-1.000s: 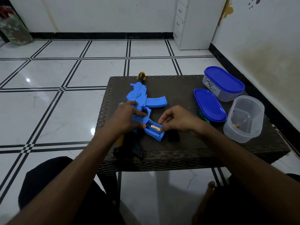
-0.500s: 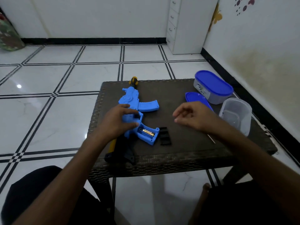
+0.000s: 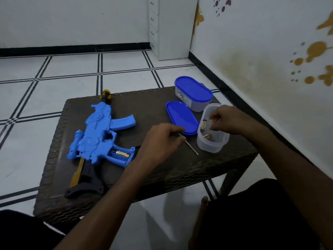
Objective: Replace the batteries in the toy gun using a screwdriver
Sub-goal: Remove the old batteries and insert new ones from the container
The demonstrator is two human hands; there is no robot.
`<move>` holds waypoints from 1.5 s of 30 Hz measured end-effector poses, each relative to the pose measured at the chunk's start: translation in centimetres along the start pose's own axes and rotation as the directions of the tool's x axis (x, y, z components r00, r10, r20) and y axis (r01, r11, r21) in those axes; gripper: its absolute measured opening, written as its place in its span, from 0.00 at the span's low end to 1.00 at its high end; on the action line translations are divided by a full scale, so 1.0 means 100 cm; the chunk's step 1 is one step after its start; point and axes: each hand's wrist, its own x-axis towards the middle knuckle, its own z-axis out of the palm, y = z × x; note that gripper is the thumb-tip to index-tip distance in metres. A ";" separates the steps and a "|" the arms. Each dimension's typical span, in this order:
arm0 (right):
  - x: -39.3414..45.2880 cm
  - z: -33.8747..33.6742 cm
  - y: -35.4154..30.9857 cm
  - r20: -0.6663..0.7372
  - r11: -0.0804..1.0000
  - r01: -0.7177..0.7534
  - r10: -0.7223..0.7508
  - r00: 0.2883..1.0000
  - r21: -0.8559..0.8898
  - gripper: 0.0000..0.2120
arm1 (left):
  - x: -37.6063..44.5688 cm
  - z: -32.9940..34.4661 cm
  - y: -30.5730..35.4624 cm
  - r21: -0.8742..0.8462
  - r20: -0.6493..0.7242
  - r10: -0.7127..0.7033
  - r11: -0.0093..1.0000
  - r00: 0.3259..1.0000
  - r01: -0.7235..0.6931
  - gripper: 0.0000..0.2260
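The right hand [image 3: 226, 121] reaches into the open tub [image 3: 212, 141], fingers curled down over the batteries [image 3: 205, 129] lying there. Whether it grips one I cannot tell, since the fingers hide their own tips. The wrist is bent down over the rim, the forearm coming in from the right. My guess is that it is fetching or dropping off a cell.

The left hand [image 3: 160, 143] hovers low over the tabletop [image 3: 144, 105], fingers loosely curled at the green handle of the screwdriver [image 3: 191, 148] — touching or merely above it, I cannot say. The shaft lies flat, pointing toward the tub, probably kept near for the cover screw.

The tub's blue lid [image 3: 181, 117] lies just beside it, and a closed tub [image 3: 193, 93] stands behind. Well to the left the gun [image 3: 100, 136] lies on its side, unheld, its grip compartment open upward — one battery [image 3: 122, 153] sits inside.
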 end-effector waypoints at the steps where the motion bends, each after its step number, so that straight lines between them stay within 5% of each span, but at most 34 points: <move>1: 0.003 0.002 0.000 0.004 1.000 -0.016 0.016 1.000 0.003 0.16 | 0.002 0.009 0.006 -0.013 0.014 -0.003 1.000 1.000 0.003 0.18; 6: 0.019 0.016 -0.003 0.068 0.998 -0.035 0.038 0.997 -0.043 0.23 | 0.007 0.035 0.016 -0.055 0.027 0.037 0.998 0.999 -0.035 0.20; 13: 0.028 0.036 -0.002 -0.030 0.998 -0.054 0.053 0.998 -0.033 0.22 | 0.007 0.047 0.012 -0.057 0.037 0.084 0.995 0.996 -0.082 0.18; 18: 0.024 0.024 -0.010 0.082 0.997 -0.074 0.076 0.994 -0.023 0.26 | 0.006 0.046 0.011 -0.056 0.053 0.087 0.995 0.995 -0.084 0.18; 27: 0.015 0.026 -0.002 -0.126 0.997 0.020 -0.010 0.992 0.078 0.18 | 0.003 0.025 0.009 0.002 0.050 0.058 0.998 0.997 -0.058 0.16; 34: 0.008 0.007 -0.012 -0.320 0.986 0.113 -0.068 0.945 0.125 0.13 | -0.013 -0.009 -0.017 0.060 -0.062 -0.017 0.998 0.998 0.021 0.13; 45: -0.027 0.020 -0.104 -0.190 0.888 0.378 -0.337 0.922 0.262 0.15 | -0.041 -0.069 -0.065 -0.038 -0.315 -0.200 0.979 0.928 0.199 0.09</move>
